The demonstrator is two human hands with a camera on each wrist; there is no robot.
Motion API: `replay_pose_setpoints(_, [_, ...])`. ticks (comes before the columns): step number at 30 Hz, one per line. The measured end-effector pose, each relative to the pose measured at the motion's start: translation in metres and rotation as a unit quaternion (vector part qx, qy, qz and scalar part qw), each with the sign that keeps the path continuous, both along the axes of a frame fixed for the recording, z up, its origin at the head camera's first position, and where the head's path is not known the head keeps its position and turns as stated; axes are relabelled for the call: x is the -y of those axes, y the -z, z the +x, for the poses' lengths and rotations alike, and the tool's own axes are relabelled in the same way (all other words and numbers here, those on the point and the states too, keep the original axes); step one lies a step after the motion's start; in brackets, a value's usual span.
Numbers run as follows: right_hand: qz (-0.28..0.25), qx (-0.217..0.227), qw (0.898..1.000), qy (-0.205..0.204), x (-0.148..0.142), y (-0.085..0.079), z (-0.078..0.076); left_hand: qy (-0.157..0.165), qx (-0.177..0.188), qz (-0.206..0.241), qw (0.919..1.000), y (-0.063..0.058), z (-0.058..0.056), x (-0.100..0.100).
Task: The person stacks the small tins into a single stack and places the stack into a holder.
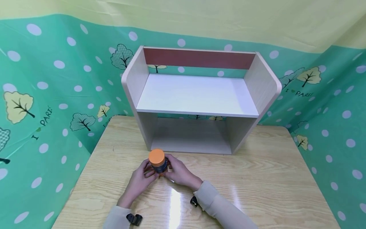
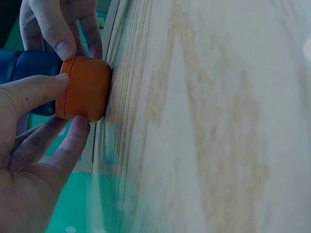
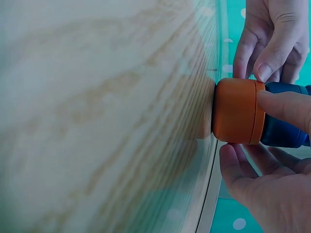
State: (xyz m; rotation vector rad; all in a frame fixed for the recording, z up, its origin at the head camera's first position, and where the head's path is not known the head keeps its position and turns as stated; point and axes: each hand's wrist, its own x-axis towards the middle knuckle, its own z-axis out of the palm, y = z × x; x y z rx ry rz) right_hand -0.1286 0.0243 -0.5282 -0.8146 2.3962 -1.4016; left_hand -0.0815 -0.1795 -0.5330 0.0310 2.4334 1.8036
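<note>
A small cylindrical bottle (image 1: 157, 157), with an orange lid, a dark blue middle and an orange base, stands upright on the table before the shelf's left front corner. From the left, my left hand (image 1: 140, 180) holds it low down. My right hand (image 1: 181, 171) grips it from the other side. In the left wrist view, the left thumb and fingers close around the orange base (image 2: 90, 90), which sits on the tabletop. The right wrist view has the right thumb lying across the seam between the base and the dark blue body (image 3: 284, 131).
Just behind the hands rises a two-tier white shelf (image 1: 197, 95) with a reddish-brown back strip (image 1: 200, 58). Under it lies the light wood table (image 1: 257, 184). A green curtain (image 1: 57, 95) with dots and trees surrounds the back and sides.
</note>
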Motion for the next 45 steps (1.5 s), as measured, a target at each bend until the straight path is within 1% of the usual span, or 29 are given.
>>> replay_pose_setpoints(5, [-0.001,0.005,1.0,0.0,-0.001,-0.001,0.0,-0.002,-0.003,-0.005,1.0,0.0,0.0,-0.001])
replay_pose_setpoints(11, [-0.002,0.009,1.0,-0.001,-0.001,-0.002,0.001,-0.005,0.008,-0.004,1.0,0.0,0.0,-0.001])
replay_pose_setpoints(14, [-0.001,0.007,1.0,-0.001,-0.001,-0.003,0.002,-0.005,0.007,-0.004,1.0,-0.001,0.001,-0.002])
replay_pose_setpoints(21, [0.003,0.004,1.0,0.001,-0.001,-0.004,0.003,-0.003,-0.004,0.001,1.0,-0.002,0.003,-0.002])
replay_pose_setpoints(23, [0.002,0.003,1.0,0.001,-0.002,-0.004,0.003,-0.001,-0.006,-0.004,1.0,-0.002,0.003,-0.002])
replay_pose_setpoints(30, [0.004,0.0,1.0,0.001,-0.005,-0.006,0.005,0.003,-0.012,-0.009,0.9999,0.0,0.002,-0.003])
replay_pose_setpoints(34, [0.003,0.004,1.0,0.006,-0.009,-0.007,0.006,0.013,-0.026,-0.005,0.9996,0.001,0.002,-0.005])
replay_pose_setpoints(37, [0.001,0.008,1.0,0.008,-0.012,-0.008,0.008,0.019,-0.031,-0.003,0.9993,0.002,0.001,-0.007])
replay_pose_setpoints(42, [0.0,-0.006,1.0,0.012,-0.017,-0.009,0.009,0.024,-0.026,0.0,0.9994,-0.001,0.001,-0.01])
replay_pose_setpoints(45, [-0.003,-0.004,1.0,0.02,-0.021,-0.01,0.011,0.032,-0.031,0.006,0.999,-0.004,0.0,-0.013])
